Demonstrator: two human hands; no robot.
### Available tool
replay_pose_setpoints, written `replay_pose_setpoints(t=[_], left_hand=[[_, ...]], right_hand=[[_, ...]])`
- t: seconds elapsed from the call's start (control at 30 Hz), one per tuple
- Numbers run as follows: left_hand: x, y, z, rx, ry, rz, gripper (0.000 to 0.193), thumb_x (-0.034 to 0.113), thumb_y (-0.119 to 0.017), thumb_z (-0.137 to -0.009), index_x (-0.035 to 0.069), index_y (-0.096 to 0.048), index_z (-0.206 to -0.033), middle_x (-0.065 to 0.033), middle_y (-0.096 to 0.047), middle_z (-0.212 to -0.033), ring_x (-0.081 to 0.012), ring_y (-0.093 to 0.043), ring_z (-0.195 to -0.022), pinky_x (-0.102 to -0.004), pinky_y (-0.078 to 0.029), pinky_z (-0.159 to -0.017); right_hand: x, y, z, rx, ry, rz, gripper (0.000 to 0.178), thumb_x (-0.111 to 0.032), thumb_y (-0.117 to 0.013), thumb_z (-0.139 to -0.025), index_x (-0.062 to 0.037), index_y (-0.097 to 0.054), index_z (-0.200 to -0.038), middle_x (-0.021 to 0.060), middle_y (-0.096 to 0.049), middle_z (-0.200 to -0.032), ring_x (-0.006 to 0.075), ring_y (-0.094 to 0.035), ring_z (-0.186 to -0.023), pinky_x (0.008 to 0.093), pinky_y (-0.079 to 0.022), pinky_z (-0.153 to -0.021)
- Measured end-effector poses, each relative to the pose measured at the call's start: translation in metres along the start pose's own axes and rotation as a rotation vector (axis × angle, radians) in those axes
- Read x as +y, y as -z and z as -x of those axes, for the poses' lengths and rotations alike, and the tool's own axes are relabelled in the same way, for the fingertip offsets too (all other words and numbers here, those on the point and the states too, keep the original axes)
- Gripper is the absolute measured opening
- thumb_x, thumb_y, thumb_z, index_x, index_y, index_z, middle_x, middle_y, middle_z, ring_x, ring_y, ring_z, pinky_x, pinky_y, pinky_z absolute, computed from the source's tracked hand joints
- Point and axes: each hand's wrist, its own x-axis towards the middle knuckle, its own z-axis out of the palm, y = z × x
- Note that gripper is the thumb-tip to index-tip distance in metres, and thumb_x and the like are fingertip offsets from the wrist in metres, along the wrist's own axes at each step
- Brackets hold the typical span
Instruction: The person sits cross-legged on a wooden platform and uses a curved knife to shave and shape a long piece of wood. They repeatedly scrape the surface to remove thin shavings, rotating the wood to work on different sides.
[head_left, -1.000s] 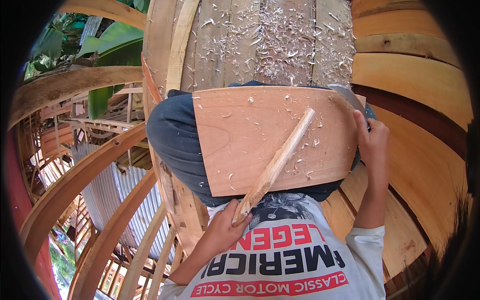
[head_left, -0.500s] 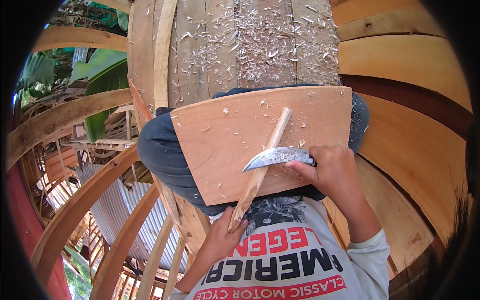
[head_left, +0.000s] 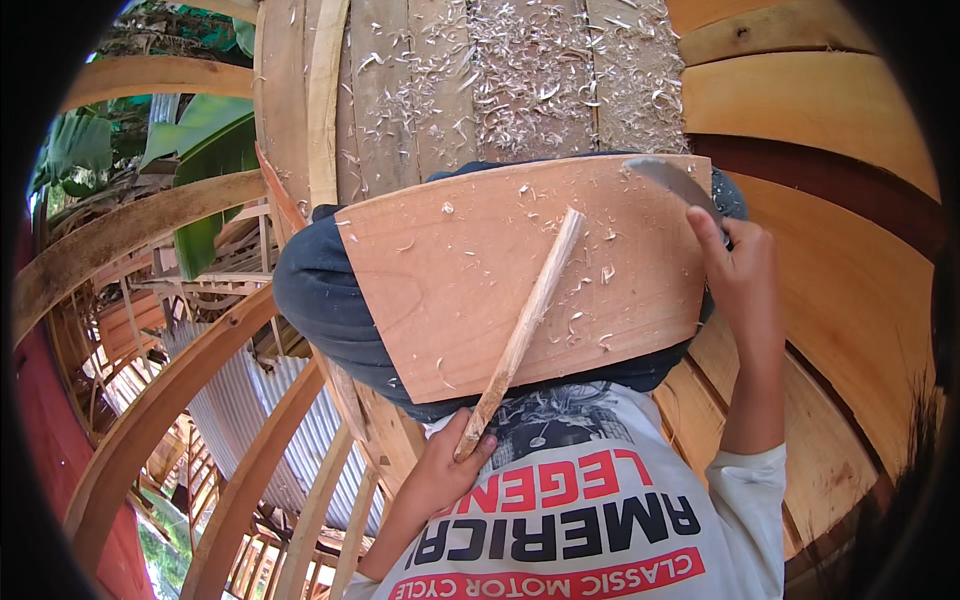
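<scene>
My left hand (head_left: 447, 468) is closed round the near end of a wooden stick (head_left: 522, 335). The stick slants away to the right, its far part over a flat wooden board (head_left: 420, 290) laid across my lap. In my right hand (head_left: 742, 262) is a knife (head_left: 672, 182) with a short curved blade, raised near the board's far right corner and apart from the stick. The fingers hide the knife's handle. Small curled shavings (head_left: 605, 273) lie on the board, and the stick's surface looks whittled and pale.
Beyond my knees, many wood shavings (head_left: 530, 95) cover the plank floor (head_left: 385, 150). Curved wooden planks (head_left: 810, 120) rise along the right. On the left stand bent wooden ribs (head_left: 165, 415), with corrugated metal sheets (head_left: 300, 410) and a large green leaf (head_left: 215, 150) beyond.
My right hand has lifted the knife off the stick and carried it away and to the right. The left hand and the stick have stayed nearly in place.
</scene>
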Motion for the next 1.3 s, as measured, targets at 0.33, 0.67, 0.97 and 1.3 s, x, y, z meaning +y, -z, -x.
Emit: replay_pose_setpoints(t=[0.33,0.67,0.97,1.3], left_hand=[[-0.015,0.011,-0.007,-0.168,0.060,0.300,0.026,0.023,-0.056,-0.093,-0.001,-0.051,-0.103,-0.0057,-0.054,-0.088,-0.0140,-0.047,-0.086,-0.0281,-0.040,-0.080],[-0.011,0.009,-0.007,-0.148,0.046,0.237,0.026,0.024,-0.056,-0.093,-0.001,-0.051,-0.101,-0.0070,-0.055,-0.088,-0.0150,-0.047,-0.086,-0.0289,-0.040,-0.081],[-0.027,0.007,-0.005,-0.213,0.002,0.226,0.034,0.023,-0.056,-0.093,-0.001,-0.050,-0.116,-0.0086,-0.058,-0.095,-0.0148,-0.049,-0.091,-0.0278,-0.039,-0.086],[-0.024,0.018,-0.014,-0.350,0.090,0.398,0.038,0.025,-0.057,-0.093,-0.004,-0.050,-0.118,-0.0053,-0.058,-0.105,-0.0112,-0.048,-0.099,-0.0250,-0.039,-0.089]], right_hand=[[-0.046,-0.048,0.080,-0.252,0.422,-0.063,0.051,-0.051,-0.069,-0.072,-0.0017,-0.060,-0.059,0.0165,-0.056,-0.053,0.0326,-0.058,-0.049,0.0385,-0.045,-0.046],[-0.040,-0.055,0.059,-0.019,0.535,0.046,0.058,-0.062,-0.065,-0.069,-0.0053,-0.059,-0.057,0.0120,-0.057,-0.054,0.0289,-0.059,-0.048,0.0372,-0.046,-0.045],[0.007,-0.010,-0.002,0.174,-0.009,-0.065,0.059,-0.054,-0.062,-0.080,0.0023,-0.060,-0.063,0.0185,-0.056,-0.055,0.0341,-0.055,-0.047,0.0378,-0.042,-0.046],[-0.035,-0.049,0.090,-0.151,0.433,-0.050,0.054,-0.051,-0.069,-0.073,-0.0011,-0.057,-0.057,0.0168,-0.054,-0.053,0.0333,-0.057,-0.048,0.0391,-0.043,-0.046]])
